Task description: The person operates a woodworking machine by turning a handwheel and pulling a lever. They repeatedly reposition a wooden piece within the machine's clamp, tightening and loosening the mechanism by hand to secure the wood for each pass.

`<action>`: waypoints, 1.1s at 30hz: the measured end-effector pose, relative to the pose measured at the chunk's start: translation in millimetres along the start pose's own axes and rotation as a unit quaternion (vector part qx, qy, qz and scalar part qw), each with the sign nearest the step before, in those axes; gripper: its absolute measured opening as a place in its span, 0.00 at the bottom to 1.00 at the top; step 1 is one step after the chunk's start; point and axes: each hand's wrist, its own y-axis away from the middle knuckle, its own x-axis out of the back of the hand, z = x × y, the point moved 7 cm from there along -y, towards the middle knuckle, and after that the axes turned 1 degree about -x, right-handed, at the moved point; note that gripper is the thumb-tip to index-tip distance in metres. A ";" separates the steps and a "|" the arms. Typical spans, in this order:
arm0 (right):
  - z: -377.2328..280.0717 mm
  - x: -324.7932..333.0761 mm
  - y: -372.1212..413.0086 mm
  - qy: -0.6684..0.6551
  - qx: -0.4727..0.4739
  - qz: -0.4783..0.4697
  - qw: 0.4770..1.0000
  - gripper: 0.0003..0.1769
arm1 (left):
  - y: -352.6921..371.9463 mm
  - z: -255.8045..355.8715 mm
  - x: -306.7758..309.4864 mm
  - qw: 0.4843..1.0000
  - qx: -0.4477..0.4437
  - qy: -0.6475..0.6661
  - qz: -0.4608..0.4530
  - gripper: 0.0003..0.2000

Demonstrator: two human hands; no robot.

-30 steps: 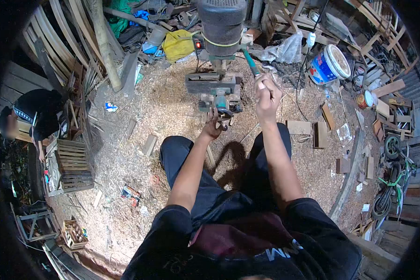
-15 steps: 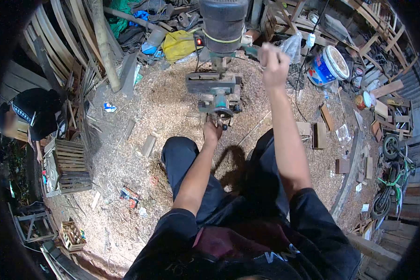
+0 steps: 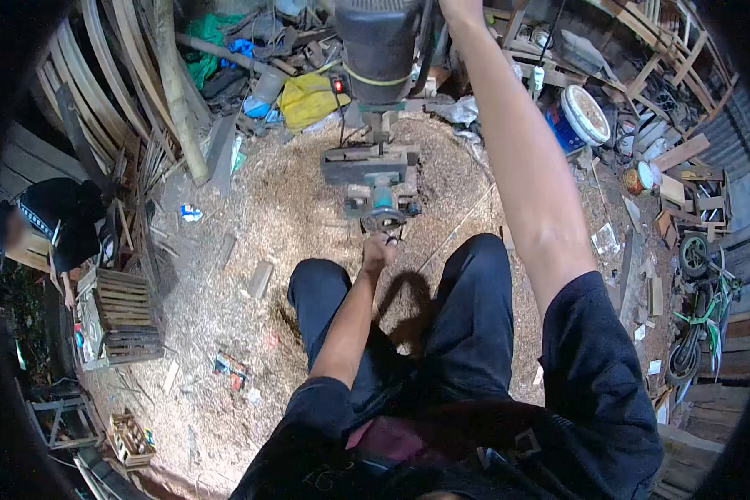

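A machine with a dark motor housing (image 3: 378,50) and a lit red switch (image 3: 338,85) stands ahead of my knees. Below its head, a wooden workpiece (image 3: 362,169) lies in the vise. My left hand (image 3: 379,250) is closed around the handwheel's handle, just below the round handwheel (image 3: 382,219). My right arm stretches up past the right side of the motor. Only part of my right hand (image 3: 462,8) shows at the top edge, and its fingers are out of frame.
At the left a person in dark clothes (image 3: 67,221) bends beside a slatted wooden crate (image 3: 121,312). A blue and white bucket (image 3: 579,117), wood scraps and a small motorcycle (image 3: 698,312) are at the right. Wood shavings (image 3: 225,333) cover the floor.
My right hand has moved up and slightly left, to the top edge beside the motor. My left hand remains at the handwheel. The view has shifted a little.
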 end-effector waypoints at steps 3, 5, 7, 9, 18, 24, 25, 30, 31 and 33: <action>13.6 2.2 -0.7 -0.079 -0.056 -0.020 0.995 0.36 | -0.4 -25.7 -3.2 0.987 -0.095 -0.095 0.092 0.08; 15.6 3.8 5.9 -0.097 0.044 -0.037 0.994 0.35 | -0.9 -4.2 4.6 0.993 -0.058 -0.103 0.029 0.07; 33.0 6.9 7.1 -0.088 -0.052 -0.065 0.993 0.46 | 13.4 -17.7 21.6 0.971 0.143 0.039 0.185 0.06; 45.2 11.3 6.3 -0.107 -0.071 -0.082 0.988 0.47 | 12.0 -24.8 20.7 0.959 0.221 0.022 0.175 0.07; 46.2 17.2 17.7 -0.090 -0.089 -0.105 0.986 0.48 | -4.5 -129.3 -2.5 0.923 0.260 0.235 0.160 0.04; 36.0 4.2 10.2 -0.204 -0.108 -0.050 0.972 0.40 | 6.8 10.2 -12.3 0.993 -0.034 -0.095 -0.057 0.07; 30.0 2.1 9.7 -0.235 -0.124 -0.041 0.963 0.38 | 12.0 16.5 -2.4 0.995 -0.013 -0.095 -0.024 0.07; 19.3 2.6 2.2 -0.142 -0.137 -0.037 0.980 0.38 | 7.6 10.4 27.2 0.995 0.096 -0.009 0.005 0.10; 19.7 3.6 4.9 -0.113 -0.123 -0.031 0.986 0.39 | 14.7 44.9 45.3 0.992 0.126 -0.025 -0.002 0.10; 20.1 6.5 15.3 -0.054 -0.092 -0.020 0.994 0.40 | 20.9 104.5 73.0 0.996 0.057 -0.051 0.036 0.11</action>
